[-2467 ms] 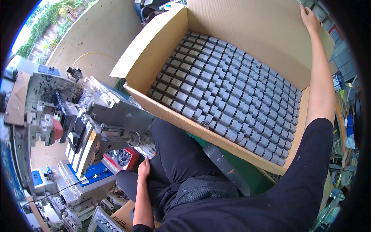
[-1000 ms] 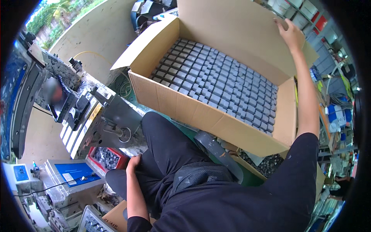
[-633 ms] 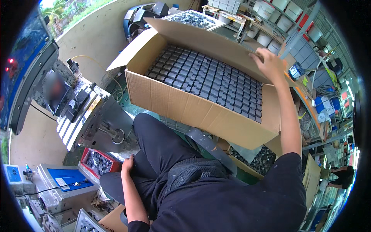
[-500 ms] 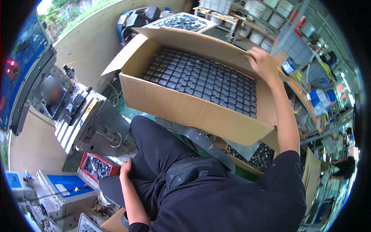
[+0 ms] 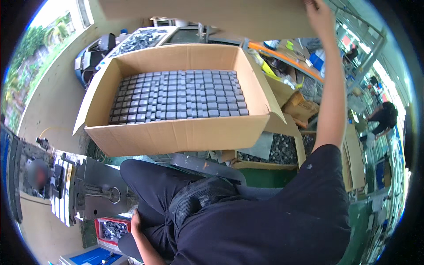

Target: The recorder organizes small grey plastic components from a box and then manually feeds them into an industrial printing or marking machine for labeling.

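Observation:
My raised right hand (image 5: 321,20) pinches the right end of a flat cardboard sheet (image 5: 229,20), which spans the top of the picture above and beyond the open cardboard box (image 5: 176,139). Inside the box, small dark grey blocky parts (image 5: 181,95) lie in tight, even rows. My left hand (image 5: 136,222) rests low on my left thigh, near a red tray (image 5: 98,229) of small parts; its fingers are mostly hidden.
At left stands a machine with a slotted metal table (image 5: 62,190). Another carton (image 5: 265,165) of loose dark parts sits right of my knees. A tray of dark pieces (image 5: 139,40) lies beyond the box; an orange-edged shelf (image 5: 287,62) is behind right. Another person (image 5: 384,118) is far right.
My right hand has risen from the box's far right edge, carrying the cardboard sheet up and away from it. My view has turned rightward. The left hand still rests on my leg.

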`<action>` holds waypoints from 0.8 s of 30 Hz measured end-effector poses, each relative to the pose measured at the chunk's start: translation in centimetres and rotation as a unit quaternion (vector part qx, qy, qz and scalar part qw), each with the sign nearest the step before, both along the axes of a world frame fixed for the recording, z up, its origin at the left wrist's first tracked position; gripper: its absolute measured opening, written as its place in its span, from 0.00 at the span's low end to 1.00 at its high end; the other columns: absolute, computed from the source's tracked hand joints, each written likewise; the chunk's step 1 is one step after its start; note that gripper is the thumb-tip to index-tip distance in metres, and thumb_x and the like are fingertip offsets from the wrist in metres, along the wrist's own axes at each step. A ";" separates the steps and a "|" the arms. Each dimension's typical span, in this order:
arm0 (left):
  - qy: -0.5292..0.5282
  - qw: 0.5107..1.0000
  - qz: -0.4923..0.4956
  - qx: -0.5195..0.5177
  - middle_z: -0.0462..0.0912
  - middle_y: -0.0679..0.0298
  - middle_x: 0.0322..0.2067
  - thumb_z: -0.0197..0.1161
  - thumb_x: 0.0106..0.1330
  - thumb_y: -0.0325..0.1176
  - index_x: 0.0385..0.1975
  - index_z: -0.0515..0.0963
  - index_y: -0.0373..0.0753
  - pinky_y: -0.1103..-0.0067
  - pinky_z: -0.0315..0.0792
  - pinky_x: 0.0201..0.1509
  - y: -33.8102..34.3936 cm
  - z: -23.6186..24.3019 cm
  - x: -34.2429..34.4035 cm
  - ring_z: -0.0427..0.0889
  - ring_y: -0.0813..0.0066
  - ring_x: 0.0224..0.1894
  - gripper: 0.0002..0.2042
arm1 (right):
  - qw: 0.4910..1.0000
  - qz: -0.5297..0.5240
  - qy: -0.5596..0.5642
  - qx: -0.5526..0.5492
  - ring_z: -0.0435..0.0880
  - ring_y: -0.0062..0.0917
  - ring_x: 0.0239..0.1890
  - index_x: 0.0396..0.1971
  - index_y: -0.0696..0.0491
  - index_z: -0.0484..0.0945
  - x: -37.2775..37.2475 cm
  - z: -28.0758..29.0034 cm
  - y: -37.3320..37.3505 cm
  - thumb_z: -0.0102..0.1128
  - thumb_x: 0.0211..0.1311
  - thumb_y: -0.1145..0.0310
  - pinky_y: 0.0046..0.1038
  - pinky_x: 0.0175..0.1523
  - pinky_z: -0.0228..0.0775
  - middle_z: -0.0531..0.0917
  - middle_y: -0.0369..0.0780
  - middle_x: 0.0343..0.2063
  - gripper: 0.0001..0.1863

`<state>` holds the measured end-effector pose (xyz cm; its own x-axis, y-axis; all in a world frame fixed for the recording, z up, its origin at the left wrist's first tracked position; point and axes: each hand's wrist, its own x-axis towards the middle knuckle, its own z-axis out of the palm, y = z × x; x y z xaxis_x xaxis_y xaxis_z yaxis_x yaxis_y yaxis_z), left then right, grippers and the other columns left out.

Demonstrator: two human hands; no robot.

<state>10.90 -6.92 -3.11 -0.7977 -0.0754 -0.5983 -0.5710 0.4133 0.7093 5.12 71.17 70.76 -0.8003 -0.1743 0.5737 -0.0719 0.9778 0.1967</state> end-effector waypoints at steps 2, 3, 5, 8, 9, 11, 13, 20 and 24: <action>-0.005 1.000 0.002 0.023 0.78 0.40 0.54 0.37 0.74 0.61 0.56 0.71 0.20 0.69 0.66 0.64 -0.8 -0.4 0.3 0.76 0.53 0.59 0.40 | 0.992 -0.094 0.049 -0.073 0.78 0.38 0.58 0.74 0.41 0.51 1.2 1.2 0.1 0.58 0.65 0.53 0.33 0.57 0.71 0.68 0.45 0.67 0.40; -0.008 0.999 0.004 0.037 0.78 0.40 0.54 0.36 0.74 0.61 0.56 0.71 0.20 0.69 0.66 0.64 -1.7 -0.6 1.4 0.76 0.53 0.59 0.40 | 0.970 -0.173 0.101 -0.139 0.80 0.36 0.56 0.73 0.43 0.55 1.2 1.4 0.8 0.58 0.65 0.54 0.34 0.56 0.72 0.69 0.44 0.66 0.38; -0.011 0.997 0.012 0.071 0.79 0.41 0.53 0.36 0.74 0.61 0.56 0.71 0.20 0.69 0.66 0.63 -0.7 -0.8 0.5 0.76 0.54 0.59 0.40 | 0.980 -0.147 0.117 -0.072 0.83 0.37 0.49 0.61 0.46 0.68 3.0 1.4 7.7 0.56 0.66 0.53 0.34 0.53 0.73 0.78 0.44 0.53 0.26; 0.014 1.000 0.002 0.023 0.79 0.38 0.51 0.32 0.75 0.59 0.54 0.73 0.20 0.66 0.67 0.62 0.8 0.7 0.6 0.77 0.53 0.59 0.40 | 0.976 -0.185 0.111 0.010 0.85 0.38 0.44 0.50 0.48 0.81 8.3 -0.3 11.7 0.55 0.68 0.52 0.34 0.51 0.73 0.87 0.44 0.41 0.20; 0.013 1.000 -0.001 0.023 0.79 0.38 0.51 0.32 0.75 0.59 0.54 0.73 0.20 0.66 0.67 0.62 1.3 1.0 0.5 0.77 0.53 0.59 0.40 | 0.965 -0.243 0.096 0.022 0.85 0.38 0.46 0.50 0.47 0.82 9.8 -1.2 11.5 0.55 0.68 0.51 0.34 0.53 0.73 0.86 0.44 0.42 0.20; 0.012 1.000 -0.013 0.016 0.79 0.38 0.51 0.32 0.75 0.59 0.54 0.73 0.20 0.66 0.66 0.62 1.9 1.5 -0.1 0.76 0.53 0.59 0.40 | 0.940 -0.334 0.063 0.013 0.85 0.38 0.46 0.48 0.46 0.82 12.1 -3.3 9.9 0.58 0.65 0.53 0.37 0.52 0.73 0.86 0.43 0.43 0.17; 0.009 1.000 -0.028 0.008 0.79 0.38 0.51 0.32 0.75 0.59 0.54 0.73 0.20 0.66 0.66 0.62 2.2 1.4 1.2 0.76 0.53 0.59 0.40 | 0.905 -0.425 0.028 0.005 0.84 0.39 0.47 0.46 0.44 0.83 13.1 -5.1 10.3 0.60 0.63 0.56 0.40 0.51 0.74 0.86 0.42 0.44 0.16; -0.002 0.998 -0.056 -0.018 0.79 0.37 0.51 0.32 0.75 0.59 0.53 0.73 0.20 0.66 0.66 0.62 2.0 1.9 2.0 0.76 0.52 0.59 0.40 | 0.860 -0.489 -0.118 0.084 0.87 0.39 0.41 0.35 0.47 0.85 9.4 -18.8 18.3 0.65 0.56 0.62 0.42 0.44 0.77 0.87 0.44 0.36 0.08; 0.003 0.997 -0.072 -0.024 0.79 0.36 0.51 0.32 0.75 0.59 0.53 0.73 0.20 0.66 0.66 0.63 2.8 2.1 2.0 0.76 0.51 0.60 0.40 | 0.890 -0.422 -0.144 0.094 0.88 0.39 0.34 0.28 0.48 0.85 6.7 -31.1 21.1 0.60 0.56 0.64 0.41 0.38 0.79 0.87 0.44 0.30 0.07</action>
